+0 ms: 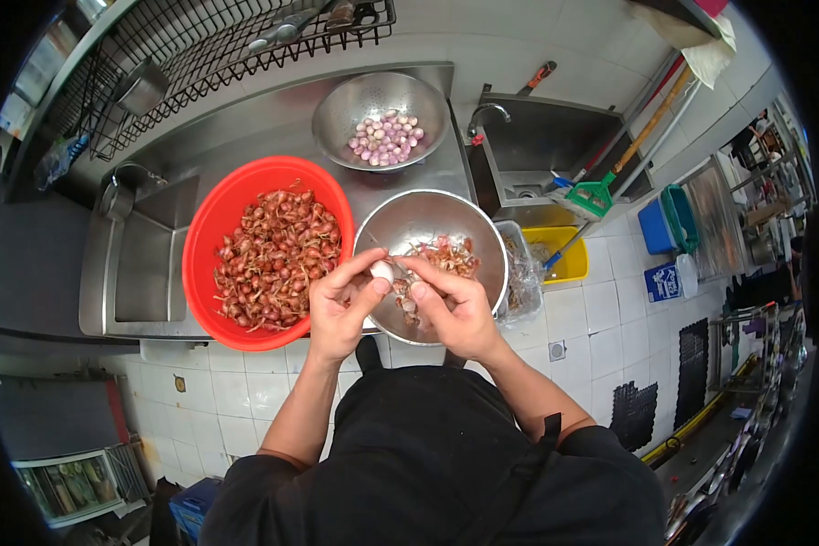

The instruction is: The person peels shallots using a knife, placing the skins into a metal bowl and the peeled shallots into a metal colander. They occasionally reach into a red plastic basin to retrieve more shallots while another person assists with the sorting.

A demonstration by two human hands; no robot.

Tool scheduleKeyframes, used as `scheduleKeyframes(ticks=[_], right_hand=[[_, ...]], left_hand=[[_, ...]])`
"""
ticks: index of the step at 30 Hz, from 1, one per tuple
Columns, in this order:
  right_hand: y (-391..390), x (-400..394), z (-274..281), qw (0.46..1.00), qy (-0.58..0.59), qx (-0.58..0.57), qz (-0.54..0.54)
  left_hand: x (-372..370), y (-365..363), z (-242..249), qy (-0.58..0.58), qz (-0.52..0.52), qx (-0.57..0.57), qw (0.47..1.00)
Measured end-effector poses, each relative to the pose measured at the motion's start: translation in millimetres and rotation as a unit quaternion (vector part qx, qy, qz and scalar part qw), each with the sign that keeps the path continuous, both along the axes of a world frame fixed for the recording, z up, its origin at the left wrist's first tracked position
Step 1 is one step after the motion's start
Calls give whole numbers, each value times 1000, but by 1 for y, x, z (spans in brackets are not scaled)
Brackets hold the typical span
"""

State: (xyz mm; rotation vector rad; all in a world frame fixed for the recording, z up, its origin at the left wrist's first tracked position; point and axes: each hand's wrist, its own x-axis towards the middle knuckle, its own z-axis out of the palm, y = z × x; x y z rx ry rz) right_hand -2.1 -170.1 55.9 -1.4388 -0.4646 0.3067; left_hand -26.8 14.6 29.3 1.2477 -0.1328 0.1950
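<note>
Over the steel bowl [493, 227], my left hand [344, 305] pinches a pale, mostly peeled shallot [382, 271] between thumb and fingers. Close beside it, my right hand [455, 305] is closed, thumb against forefinger; what sits in that pinch is too small to make out. Reddish-brown shallot skins [450, 255] lie in the bowl below both hands. On the left, a large red basin [205, 296] is heaped with unpeeled shallots [278, 264]. Behind the bowl stands a perforated steel colander [337, 109] with peeled pinkish-white shallots [387, 138] in it.
A steel sink [155, 264] is at the left of the counter, another sink [537, 136] at the back right. A wire rack [218, 55] hangs above. Right of the bowl are a clear plastic bag [520, 291], a yellow bin [573, 261] and a green brush [591, 197].
</note>
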Motion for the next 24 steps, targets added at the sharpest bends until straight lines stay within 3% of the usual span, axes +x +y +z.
scheduleKeyframes(ticks=[1,3,5,7,10,12,13,15,19,24], right_hand=[[-2,1,-1,1000,-1,0,2],[-3,2,-4,991,133,-14,-15],[0,3,-8,997,70,-7,-25],[3,3,-8,999,7,-1,-37],[7,0,-4,996,-71,-6,-57],[7,0,-10,991,-107,-24,-75],[6,0,-10,991,-107,-23,-75],[1,0,-10,997,4,-14,-70],[-8,4,-11,994,61,15,-94],[-11,7,-23,991,29,-2,-128]], left_hand=[[0,0,1,27,-6,-18,999],[-1,-3,3,29,-15,-44,998],[-1,-3,5,34,-25,-70,997],[2,-3,7,63,-70,-168,981],[5,-7,-6,25,-11,-81,996],[4,-4,-7,49,-27,-92,994],[4,-3,-6,72,-43,-102,991],[6,-3,-6,83,-41,-127,988],[7,0,-18,73,-55,-179,980],[13,-2,-13,134,-85,-253,954]])
